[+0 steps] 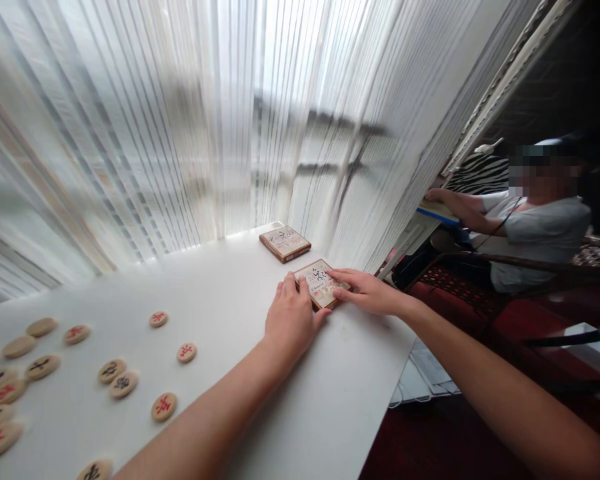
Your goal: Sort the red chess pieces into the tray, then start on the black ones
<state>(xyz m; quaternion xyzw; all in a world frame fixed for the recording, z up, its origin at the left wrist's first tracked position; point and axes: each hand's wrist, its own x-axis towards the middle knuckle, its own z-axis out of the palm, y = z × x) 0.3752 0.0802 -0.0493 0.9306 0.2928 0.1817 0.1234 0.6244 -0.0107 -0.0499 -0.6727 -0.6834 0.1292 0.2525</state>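
Observation:
A small flat box (321, 285) with black brush-style characters on its pale lid and brown sides rests on the white table (220, 300). My left hand (293, 313) grips its near left side, fingers curled over the edge and thumb along the front. From the right, my right hand (367, 291) holds the same box, its fingers reaching over the lid. Just behind it lies a second, matching box (285, 243), touched by neither hand.
Round wooden Chinese chess pieces with red or black characters, such as one red-marked piece (164, 406), are scattered across the left. A sheer striped curtain (205, 133) hangs behind the table. To the right, another person (540, 233) sits on a chair.

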